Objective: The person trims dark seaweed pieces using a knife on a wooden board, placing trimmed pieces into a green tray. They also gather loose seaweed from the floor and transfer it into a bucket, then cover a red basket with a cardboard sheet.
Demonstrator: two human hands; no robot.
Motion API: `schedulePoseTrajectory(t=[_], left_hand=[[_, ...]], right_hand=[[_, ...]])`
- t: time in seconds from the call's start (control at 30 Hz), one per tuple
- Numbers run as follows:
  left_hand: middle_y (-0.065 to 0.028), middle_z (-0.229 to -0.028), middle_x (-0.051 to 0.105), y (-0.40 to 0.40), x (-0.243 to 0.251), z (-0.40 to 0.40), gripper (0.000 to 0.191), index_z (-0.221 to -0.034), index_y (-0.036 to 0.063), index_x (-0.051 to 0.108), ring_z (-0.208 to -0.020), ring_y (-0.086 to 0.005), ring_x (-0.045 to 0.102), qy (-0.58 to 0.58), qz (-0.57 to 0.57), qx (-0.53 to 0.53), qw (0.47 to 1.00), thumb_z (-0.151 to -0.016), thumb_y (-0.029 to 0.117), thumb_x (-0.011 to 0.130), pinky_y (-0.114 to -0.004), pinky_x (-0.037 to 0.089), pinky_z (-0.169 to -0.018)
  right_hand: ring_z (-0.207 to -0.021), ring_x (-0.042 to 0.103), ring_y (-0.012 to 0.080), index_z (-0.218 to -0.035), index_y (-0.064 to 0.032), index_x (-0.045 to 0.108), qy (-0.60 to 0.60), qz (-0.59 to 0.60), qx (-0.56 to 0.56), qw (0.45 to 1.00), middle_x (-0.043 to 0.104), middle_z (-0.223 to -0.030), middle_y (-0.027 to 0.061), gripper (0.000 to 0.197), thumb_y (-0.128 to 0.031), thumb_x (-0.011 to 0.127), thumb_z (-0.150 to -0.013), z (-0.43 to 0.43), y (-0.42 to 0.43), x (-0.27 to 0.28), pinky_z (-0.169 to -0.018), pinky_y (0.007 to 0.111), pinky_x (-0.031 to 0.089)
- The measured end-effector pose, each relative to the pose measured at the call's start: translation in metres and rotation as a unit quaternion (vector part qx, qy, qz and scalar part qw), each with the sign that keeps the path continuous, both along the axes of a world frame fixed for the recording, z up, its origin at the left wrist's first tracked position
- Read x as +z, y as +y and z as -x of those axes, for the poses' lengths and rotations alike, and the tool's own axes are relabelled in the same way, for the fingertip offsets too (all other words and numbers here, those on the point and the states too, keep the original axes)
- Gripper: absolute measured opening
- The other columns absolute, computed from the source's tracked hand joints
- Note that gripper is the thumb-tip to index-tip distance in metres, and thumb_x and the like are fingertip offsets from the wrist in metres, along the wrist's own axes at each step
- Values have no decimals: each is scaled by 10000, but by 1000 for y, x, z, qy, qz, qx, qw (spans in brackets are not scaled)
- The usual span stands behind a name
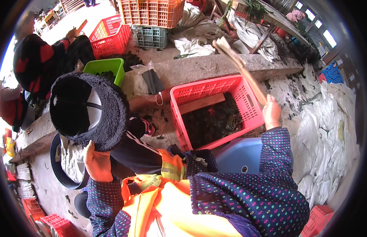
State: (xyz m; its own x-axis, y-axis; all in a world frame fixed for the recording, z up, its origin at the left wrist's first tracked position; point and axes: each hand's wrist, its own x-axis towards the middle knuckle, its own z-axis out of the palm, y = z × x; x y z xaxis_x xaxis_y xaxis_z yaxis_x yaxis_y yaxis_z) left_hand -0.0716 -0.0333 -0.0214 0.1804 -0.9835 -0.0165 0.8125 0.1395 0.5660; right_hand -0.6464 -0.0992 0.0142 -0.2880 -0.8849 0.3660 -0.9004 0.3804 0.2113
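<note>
My left hand (96, 161) grips the brim of a dark fleece hat (114, 109). The hat's hollow inside faces up towards me. My right hand (272, 111) is closed around the lower end of a long wooden stick (254, 81), whose pale far end looks split or wrapped. The stick slants over the right end of a red plastic crate (217, 142). Dark wet leaves (213, 121), perhaps seaweed, lie in that crate with a wooden board (201, 103) across them. A blue plastic surface (238, 157) shows between the crate and my right sleeve.
A low concrete ledge (198, 66) runs beyond the crate, with a black phone or power bank (153, 81) on it, cabled. A green bin (120, 71) stands left of that. Two people sit at the left. White sacks (322, 139) lie right; a black tub (54, 166) stands left.
</note>
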Motion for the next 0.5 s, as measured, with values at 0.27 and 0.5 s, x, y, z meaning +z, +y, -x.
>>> schedulePoseTrajectory(t=[0.27,0.5], left_hand=[[-120,-1210,547,-4,1,0,315,-1159,10,495,-1140,-258,506,-12,14,14,1000,-877,150,497,-440,365,-983],[-121,-1206,549,-6,-3,-1,307,-1150,19,505,-1129,-262,513,-9,-1,-7,1000,-873,152,511,-451,368,-978]], right_hand=[[-871,624,297,-1093,-55,594,-109,287,92,947,632,-988,155,373,37,497,-746,-12,35,68,-744,350,493],[-729,565,128,-988,93,579,-539,420,42,729,612,-897,55,269,36,487,-742,6,63,39,-676,245,456]])
